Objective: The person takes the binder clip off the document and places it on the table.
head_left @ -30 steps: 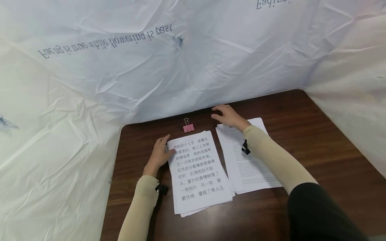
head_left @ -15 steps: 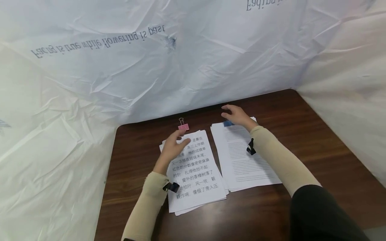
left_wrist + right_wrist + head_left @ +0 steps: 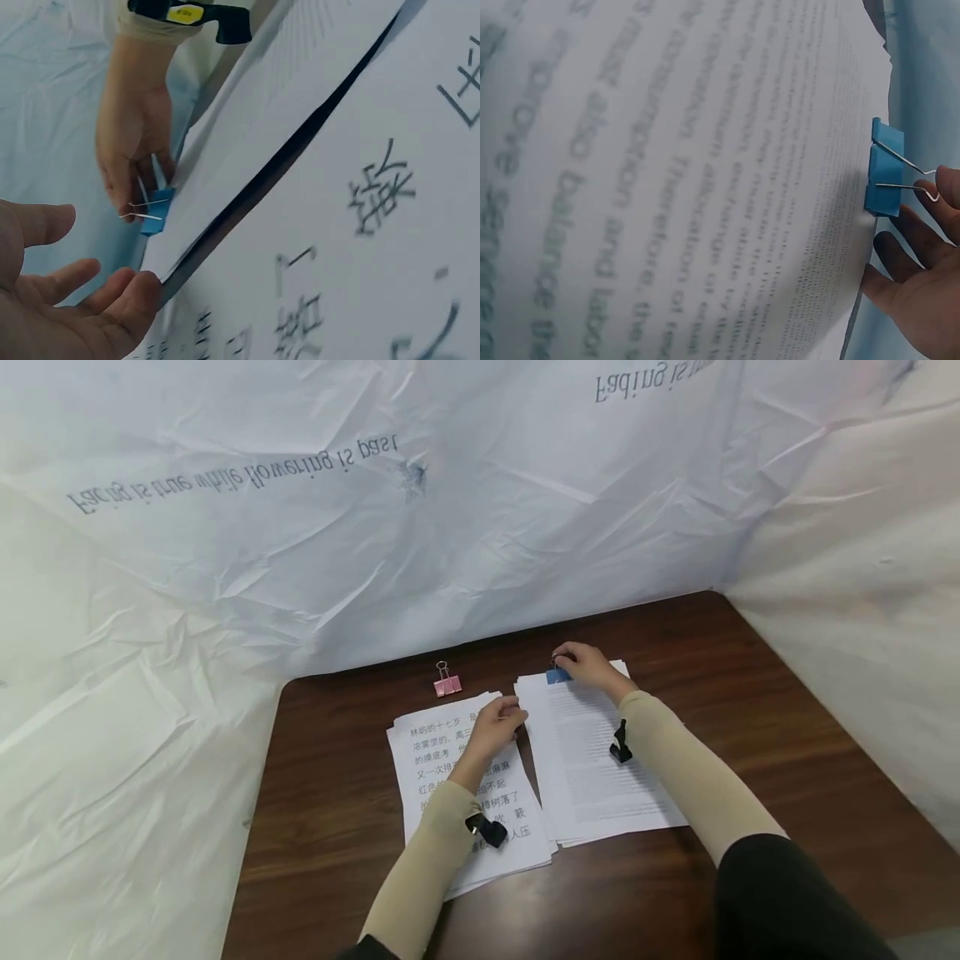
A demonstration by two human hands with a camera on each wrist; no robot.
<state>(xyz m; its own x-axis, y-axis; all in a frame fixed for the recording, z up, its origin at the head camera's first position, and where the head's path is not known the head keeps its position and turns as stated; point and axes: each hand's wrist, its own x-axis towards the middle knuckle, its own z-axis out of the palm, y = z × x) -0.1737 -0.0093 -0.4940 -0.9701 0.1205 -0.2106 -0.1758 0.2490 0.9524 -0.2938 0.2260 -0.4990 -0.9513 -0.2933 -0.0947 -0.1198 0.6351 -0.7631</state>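
Note:
My right hand is at the top edge of the right paper stack. Its thumb and forefinger pinch the wire handles of a blue binder clip, whose body sits on the stack's top edge. The left hand hovers over the upper right part of the left paper stack, fingers loosely bent, holding nothing. In the left wrist view, its fingertips appear close to the gap between the stacks; whether they touch paper I cannot tell.
A pink binder clip lies beyond the left stack. Both stacks rest side by side on a dark brown wooden table. White printed sheeting hangs along the table's back and sides.
My left hand has moved right from the left stack's left edge, across its top. The right hand first moved right, uncovering the blue clip, then came down and pinched its handles.

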